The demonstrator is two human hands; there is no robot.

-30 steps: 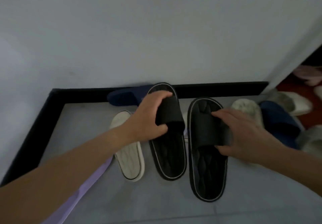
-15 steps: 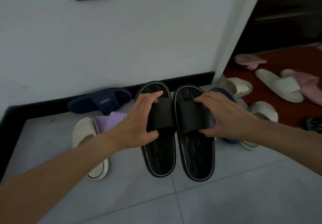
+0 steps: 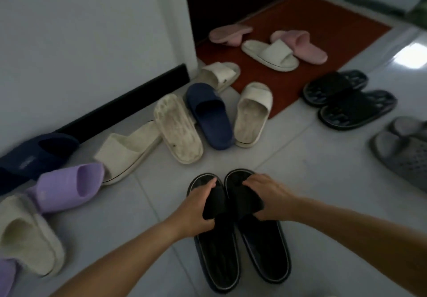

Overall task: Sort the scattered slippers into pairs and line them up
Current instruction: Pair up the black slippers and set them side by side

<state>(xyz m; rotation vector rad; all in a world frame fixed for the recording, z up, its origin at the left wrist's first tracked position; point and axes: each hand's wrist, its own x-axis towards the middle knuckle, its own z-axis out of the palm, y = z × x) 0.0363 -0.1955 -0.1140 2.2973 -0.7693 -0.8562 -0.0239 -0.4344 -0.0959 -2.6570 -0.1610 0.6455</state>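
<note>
Pale tiled floor (image 3: 312,181) along a white wall (image 3: 80,30) with black skirting (image 3: 120,107). Your left hand (image 3: 196,206) grips the strap of the left black slipper (image 3: 217,257), fingers curled over it. Your right hand (image 3: 268,198) grips the strap of the right black slipper (image 3: 265,250) likewise. Both lie side by side, sides touching, toes away from you. Scattered beyond:
- navy slipper (image 3: 208,114) between two cream slippers (image 3: 178,130)
- purple slipper (image 3: 67,185) at left
- pink slippers (image 3: 302,44) on the red doormat (image 3: 335,19)
- black perforated pair (image 3: 346,98) beside it
- grey slipper (image 3: 402,148) far right
</note>
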